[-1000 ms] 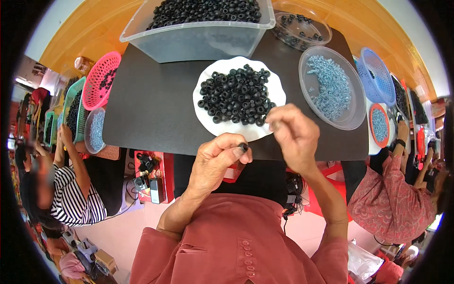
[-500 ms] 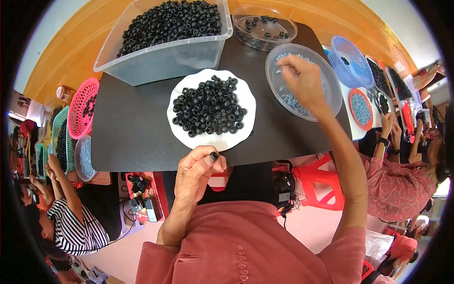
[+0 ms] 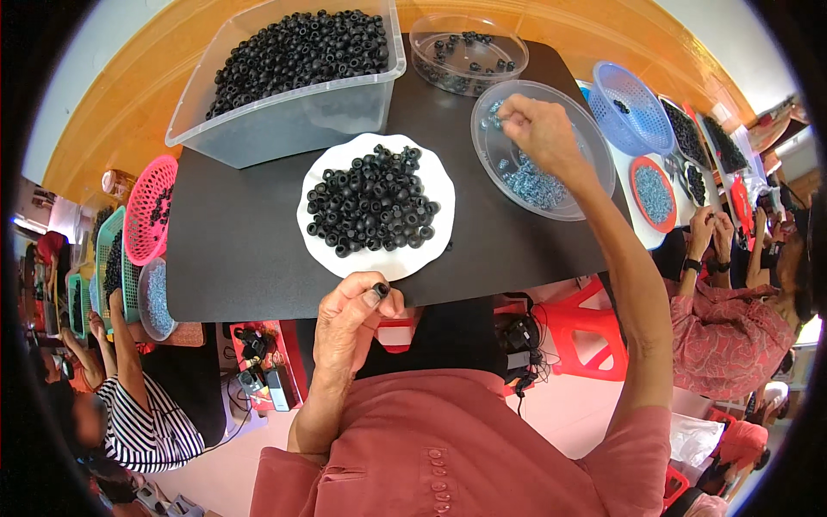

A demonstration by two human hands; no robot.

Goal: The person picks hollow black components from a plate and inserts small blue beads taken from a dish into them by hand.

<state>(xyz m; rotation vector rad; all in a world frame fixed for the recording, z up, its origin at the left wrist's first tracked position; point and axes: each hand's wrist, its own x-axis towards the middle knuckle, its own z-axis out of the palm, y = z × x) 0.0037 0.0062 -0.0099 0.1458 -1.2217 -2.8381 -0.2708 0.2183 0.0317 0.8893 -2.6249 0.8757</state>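
Just in front of the table's near edge, my left hand (image 3: 345, 319) pinches a small black hollow round piece (image 3: 380, 289) between thumb and forefinger, its opening showing. Beyond it stands a scalloped white plate (image 3: 441, 185) heaped with similar black pieces (image 3: 370, 207). To the right, my right hand (image 3: 544, 133) hovers over a shallow clear bowl (image 3: 600, 172). Its fingertips are pressed together; whatever they hold, if anything, is too small to make out. Tiny pale-blue translucent pieces (image 3: 534, 185) lie in the bowl, mostly toward its near side.
A large clear tub (image 3: 293, 129) of black pieces stands at the back left of the dark table (image 3: 233, 258). A round clear container (image 3: 444, 77) sits behind the bowl. A blue basket (image 3: 642, 121) is at right, a pink basket (image 3: 142, 233) at left. Other people work on both sides.
My right hand has shifted slightly toward the bowl's far side, and its fingers have come together. My left hand keeps its black piece. The whole view has shifted a little.
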